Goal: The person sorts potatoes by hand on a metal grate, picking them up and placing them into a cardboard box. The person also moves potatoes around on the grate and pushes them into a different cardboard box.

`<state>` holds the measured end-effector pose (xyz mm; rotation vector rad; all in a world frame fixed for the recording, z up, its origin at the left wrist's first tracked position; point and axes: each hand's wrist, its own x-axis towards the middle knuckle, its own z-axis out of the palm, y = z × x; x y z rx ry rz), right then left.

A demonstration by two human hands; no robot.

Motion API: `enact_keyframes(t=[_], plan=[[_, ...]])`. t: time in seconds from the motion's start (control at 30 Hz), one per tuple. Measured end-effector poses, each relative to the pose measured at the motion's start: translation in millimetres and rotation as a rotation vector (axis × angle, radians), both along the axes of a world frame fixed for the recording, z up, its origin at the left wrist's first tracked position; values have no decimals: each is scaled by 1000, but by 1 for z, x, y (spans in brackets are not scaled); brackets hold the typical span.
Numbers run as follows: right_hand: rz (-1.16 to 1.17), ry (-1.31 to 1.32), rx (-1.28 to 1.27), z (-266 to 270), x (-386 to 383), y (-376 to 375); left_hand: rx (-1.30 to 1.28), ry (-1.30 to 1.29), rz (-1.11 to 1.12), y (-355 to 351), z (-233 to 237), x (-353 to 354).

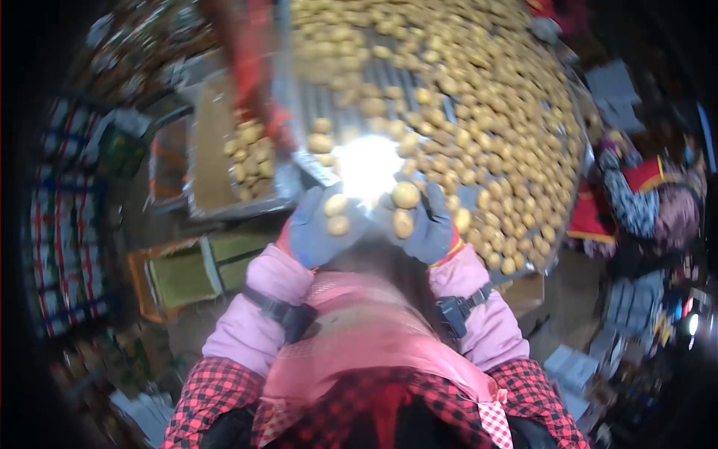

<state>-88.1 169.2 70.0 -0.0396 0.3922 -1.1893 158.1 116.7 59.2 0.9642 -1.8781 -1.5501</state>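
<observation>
Both hands wear blue-grey gloves at the near edge of a table (467, 196) covered with potatoes (516, 150). In my left hand (310, 228) lie two potatoes (337, 215), one above the other, with the fingers curled around them. My right hand (430, 232) holds two more potatoes (405, 196), likewise one above the other. The hands are apart, palms turned towards each other. A bright white glare (368, 166) just beyond them hides part of the table.
A lined box (209, 157) with potatoes stands at the left of the table, beside a blurred red upright (254, 67). Below it lies an open carton (183, 273). Stacked packages (67, 247) line the far left. Another person (643, 202) is at the right.
</observation>
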Motion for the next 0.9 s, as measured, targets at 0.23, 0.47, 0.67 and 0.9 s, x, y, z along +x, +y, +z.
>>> enact_keyframes(t=[0.23, 0.47, 0.67, 0.9], plan=[[539, 86, 10, -2, 80, -50, 1262, 1338, 506, 21, -24, 123], [864, 400, 365, -49, 172, -44, 846, 1441, 998, 83, -34, 234], [1048, 339, 108, -70, 314, -40, 443, 1136, 1427, 164, -67, 281], [1169, 227, -92, 27, 452, -79, 441, 1463, 1373, 174, -16, 295]])
